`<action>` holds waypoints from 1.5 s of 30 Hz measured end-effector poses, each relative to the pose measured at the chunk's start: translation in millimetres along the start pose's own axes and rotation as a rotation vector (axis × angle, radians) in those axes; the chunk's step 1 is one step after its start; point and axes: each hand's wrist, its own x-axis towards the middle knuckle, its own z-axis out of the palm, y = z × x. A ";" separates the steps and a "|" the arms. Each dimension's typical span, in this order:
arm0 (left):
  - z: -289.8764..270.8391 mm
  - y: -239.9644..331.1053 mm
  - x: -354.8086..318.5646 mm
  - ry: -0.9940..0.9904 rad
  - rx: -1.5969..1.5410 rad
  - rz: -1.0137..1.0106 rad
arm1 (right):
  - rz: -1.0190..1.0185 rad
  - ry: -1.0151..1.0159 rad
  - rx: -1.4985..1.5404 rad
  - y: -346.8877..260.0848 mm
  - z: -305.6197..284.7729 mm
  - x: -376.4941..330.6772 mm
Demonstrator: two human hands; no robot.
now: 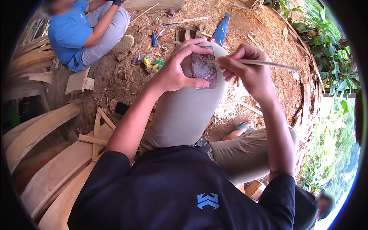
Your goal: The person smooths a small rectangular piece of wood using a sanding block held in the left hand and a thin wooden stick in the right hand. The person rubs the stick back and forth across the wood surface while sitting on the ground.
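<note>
A worn, dark reddish sheet of sandpaper [204,68], dusted white, lies over my raised knee. My left hand [178,71] grips it, thumb across its near end and fingers at its far end. Between the thumb and fingers of my right hand [247,69] is a thin pale wooden stick [268,64]. The stick's left tip rests on or just above the sandpaper, and its other end points off to the right. The curled fingers of the right hand are partly hidden behind the palm.
Beyond my knee are a blue saw blade [221,28], a blue-handled tool [154,39] and a colourful packet [153,63]. A person in a blue shirt [71,34] sits at the far left. Curved planks [42,122] pile up on the left; shavings cover the ground [245,34].
</note>
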 end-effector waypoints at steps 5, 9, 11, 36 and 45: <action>-0.5 -0.1 -1.5 0.016 0.035 -0.008 | 0.146 0.014 0.057 -2.8 -7.6 3.4; -1.1 -2.1 -0.1 0.014 -0.028 -0.018 | 0.083 0.040 0.142 7.6 -5.9 0.2; -5.3 -1.7 -2.5 0.007 -0.028 -0.017 | 0.076 -0.064 0.147 13.1 -13.5 0.1; -4.2 1.8 -2.5 0.016 0.032 0.019 | -0.229 -0.008 0.164 42.0 -7.0 0.7; -6.2 -0.1 -4.2 0.022 0.040 0.023 | -0.388 0.094 -0.118 53.8 -0.9 -8.8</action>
